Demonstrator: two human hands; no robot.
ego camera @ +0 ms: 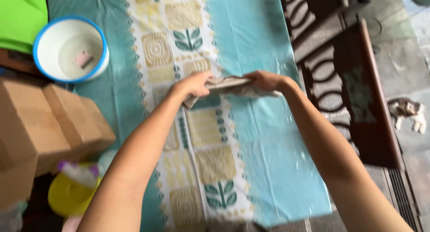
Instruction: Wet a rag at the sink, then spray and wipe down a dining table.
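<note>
Head view: left hand (193, 85) and right hand (264, 81) each have fingers closed on one end of a greyish folded cloth (233, 86), stretched flat between them above the table (264, 169), likely to keep the fold tidy. White bowl (71, 50) at 10 o'clock, cardboard box (49, 124) at 8.

My desk (264, 160) wears a teal cloth (251, 30) with a patterned strip; on it sit a white blue-rimmed bowl (45, 39) and a cardboard box (49, 124).
</note>
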